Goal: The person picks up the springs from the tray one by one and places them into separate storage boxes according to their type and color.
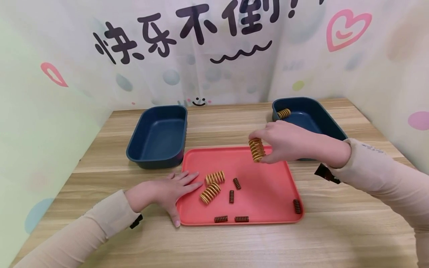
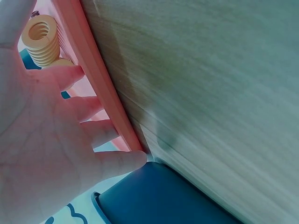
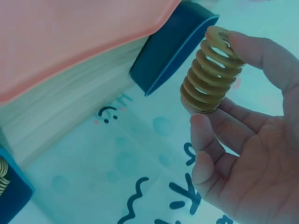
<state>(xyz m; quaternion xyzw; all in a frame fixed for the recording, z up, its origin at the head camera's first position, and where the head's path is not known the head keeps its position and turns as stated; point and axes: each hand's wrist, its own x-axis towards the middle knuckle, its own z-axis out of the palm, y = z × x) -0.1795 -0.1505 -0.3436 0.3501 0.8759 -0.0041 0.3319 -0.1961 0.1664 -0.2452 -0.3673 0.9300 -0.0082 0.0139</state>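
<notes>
My right hand (image 1: 285,141) pinches a large yellow coil spring (image 1: 257,150) by its ends, between thumb and fingers, above the far right part of the pink tray (image 1: 268,190). The right wrist view shows that spring (image 3: 210,74) clearly, off the tray. My left hand (image 1: 169,191) lies with spread fingers on the tray's left edge. Near its fingertips, two more yellow springs (image 1: 210,192) lie against each other. Several small dark springs (image 1: 231,196) are scattered on the tray, some along its front rim and one at the right rim.
A dark blue bin (image 1: 157,137) stands behind the tray on the left, its inside bare. Another blue bin (image 1: 310,119) stands at the back right, partly hidden by my right arm, with yellow springs (image 1: 283,113) in its left corner. A printed cloth (image 1: 207,82) hangs behind the wooden table.
</notes>
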